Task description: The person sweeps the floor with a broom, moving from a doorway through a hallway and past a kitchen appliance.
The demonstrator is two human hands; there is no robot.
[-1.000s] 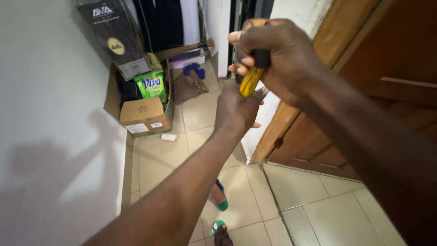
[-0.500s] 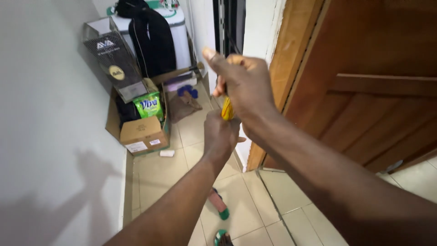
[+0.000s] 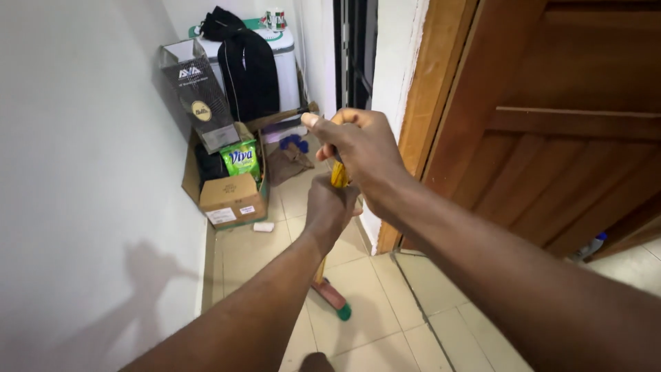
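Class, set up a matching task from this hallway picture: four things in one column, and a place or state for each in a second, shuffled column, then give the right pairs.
Things:
1. yellow handle
2. green packet
3. dark garment
4. wooden door

Places or states:
A. draped over the white appliance
B. standing open at the right
C. gripped between the left hand and right hand
D. sticking up from the open cardboard box

Pairs: 1-C, 2-D, 3-A, 4-B
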